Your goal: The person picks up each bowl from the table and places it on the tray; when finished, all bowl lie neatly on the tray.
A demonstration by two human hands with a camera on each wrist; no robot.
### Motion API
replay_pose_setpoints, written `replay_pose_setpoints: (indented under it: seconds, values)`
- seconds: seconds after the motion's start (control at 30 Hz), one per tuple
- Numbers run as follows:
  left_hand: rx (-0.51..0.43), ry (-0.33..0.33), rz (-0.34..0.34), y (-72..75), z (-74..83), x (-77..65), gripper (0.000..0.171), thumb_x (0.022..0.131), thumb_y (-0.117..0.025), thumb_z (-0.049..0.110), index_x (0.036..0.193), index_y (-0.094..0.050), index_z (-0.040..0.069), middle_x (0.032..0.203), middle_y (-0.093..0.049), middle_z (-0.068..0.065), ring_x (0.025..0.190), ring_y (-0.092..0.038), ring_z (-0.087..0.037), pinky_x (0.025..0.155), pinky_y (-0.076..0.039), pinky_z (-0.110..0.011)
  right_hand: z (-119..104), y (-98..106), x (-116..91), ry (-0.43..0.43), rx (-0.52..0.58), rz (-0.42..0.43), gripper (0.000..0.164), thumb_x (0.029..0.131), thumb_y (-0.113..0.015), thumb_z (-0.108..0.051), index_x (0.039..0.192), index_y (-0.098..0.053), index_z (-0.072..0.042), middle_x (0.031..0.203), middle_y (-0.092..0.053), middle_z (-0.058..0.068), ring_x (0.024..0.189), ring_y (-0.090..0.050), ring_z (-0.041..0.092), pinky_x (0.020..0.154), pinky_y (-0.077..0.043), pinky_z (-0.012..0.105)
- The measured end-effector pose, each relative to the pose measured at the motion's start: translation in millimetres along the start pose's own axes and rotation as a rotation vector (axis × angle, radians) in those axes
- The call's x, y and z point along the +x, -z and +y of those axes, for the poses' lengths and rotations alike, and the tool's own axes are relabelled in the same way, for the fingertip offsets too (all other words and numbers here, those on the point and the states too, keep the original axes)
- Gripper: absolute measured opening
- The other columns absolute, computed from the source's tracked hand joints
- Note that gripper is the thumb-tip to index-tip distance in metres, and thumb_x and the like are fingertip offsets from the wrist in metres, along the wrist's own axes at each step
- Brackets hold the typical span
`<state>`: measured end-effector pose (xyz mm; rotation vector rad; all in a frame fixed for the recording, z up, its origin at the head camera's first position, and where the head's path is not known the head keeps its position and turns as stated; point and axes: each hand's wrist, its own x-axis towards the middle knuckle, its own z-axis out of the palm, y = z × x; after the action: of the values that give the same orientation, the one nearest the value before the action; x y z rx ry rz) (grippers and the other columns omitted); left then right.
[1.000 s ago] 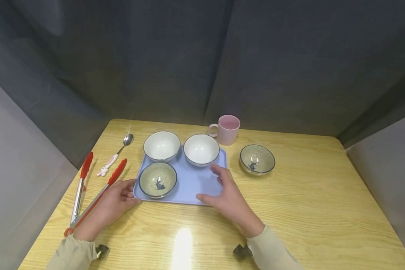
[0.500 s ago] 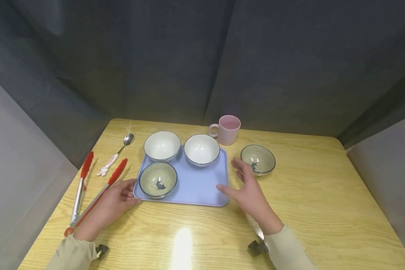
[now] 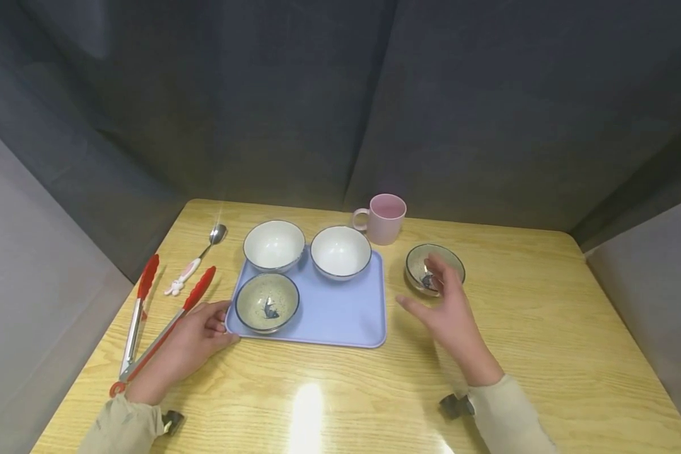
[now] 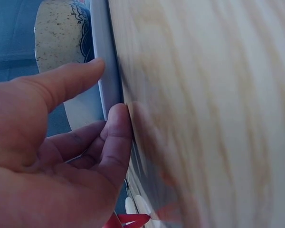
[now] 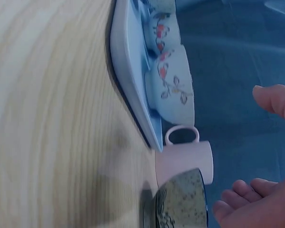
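Note:
A lavender-blue tray (image 3: 340,312) lies on the wooden table with two white bowls (image 3: 274,244) along its back and a speckled grey-green bowl (image 3: 265,301) at its front left. My left hand (image 3: 190,343) holds the tray's front left corner; thumb (image 4: 83,78) and curled fingers meet its rim in the left wrist view. A second speckled bowl (image 3: 416,261) stands on the table right of the tray. Above its near left side hovers my right hand (image 3: 451,318), thumb and fingers spread apart, holding nothing. In the right wrist view that bowl (image 5: 183,199) shows below the fingers.
Behind the tray's right back corner stands a pink mug (image 3: 384,221). To the left lie red-tipped tongs (image 3: 164,331), spread apart, and a spoon (image 3: 188,268) with a rabbit handle. A dark curtain (image 3: 340,107) hangs behind the table.
My right hand has moved rightward from over the tray's right part to the speckled bowl beside it. My left hand stays at the tray's corner, and the bowls stay where they were.

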<state>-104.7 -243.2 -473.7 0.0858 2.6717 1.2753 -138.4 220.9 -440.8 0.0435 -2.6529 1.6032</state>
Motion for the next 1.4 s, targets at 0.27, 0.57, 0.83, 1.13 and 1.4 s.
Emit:
replay_pose_setpoints:
  seconds: [0.27,0.57,0.83,1.13,1.4]
  values:
    - [0.004,0.005,0.002,-0.1,0.4,-0.1,0.073,0.094,-0.089,0.006,0.156,-0.055,-0.013,0.124,-0.068,-0.02,0.1,-0.067,-0.019,0.079,-0.06,-0.017,10.4,11.4,6.9,0.019,0.03,0.084,0.102,0.095,-0.089,-0.016,0.174,-0.026,-0.002,0.176,-0.035,0.024,0.168,-0.032,0.044,0.142,-0.026,0.054]
    - [0.002,0.002,0.006,0.2,1.2,0.6,0.074,0.094,-0.09,0.006,0.155,-0.054,-0.014,0.125,-0.068,-0.021,0.101,-0.067,-0.019,0.078,-0.059,-0.017,23.0,23.0,14.7,-0.014,0.028,0.152,0.11,0.094,-0.09,-0.02,0.178,-0.021,-0.006,0.18,-0.031,0.019,0.167,-0.032,0.045,0.141,-0.026,0.056]
    - [0.008,0.012,0.002,-0.8,2.8,-0.5,0.073,0.095,-0.089,0.006,0.156,-0.054,-0.013,0.126,-0.067,-0.02,0.101,-0.067,-0.019,0.079,-0.059,-0.018,33.7,29.1,20.4,-0.058,0.008,0.168,0.119,0.092,-0.093,-0.023,0.179,-0.014,-0.006,0.183,-0.02,0.022,0.17,-0.025,0.043,0.143,-0.021,0.057]
    - [0.026,-0.006,0.011,-1.2,1.5,0.2,0.07,0.095,-0.089,0.007,0.154,-0.057,-0.012,0.124,-0.069,-0.02,0.101,-0.069,-0.018,0.08,-0.06,-0.017,44.3,33.5,27.3,-0.159,0.01,0.089,0.13,0.093,-0.093,-0.032,0.18,0.001,-0.007,0.184,-0.011,0.027,0.171,-0.02,0.051,0.141,-0.024,0.059]
    - [0.014,-0.009,0.008,-1.6,-0.5,0.7,0.072,0.094,-0.09,0.007,0.154,-0.056,-0.012,0.124,-0.068,-0.019,0.1,-0.068,-0.017,0.079,-0.06,-0.018,53.8,33.2,33.1,-0.229,0.052,0.027,0.139,0.093,-0.093,-0.037,0.179,0.013,-0.011,0.186,0.001,0.027,0.172,-0.016,0.052,0.14,-0.027,0.056]
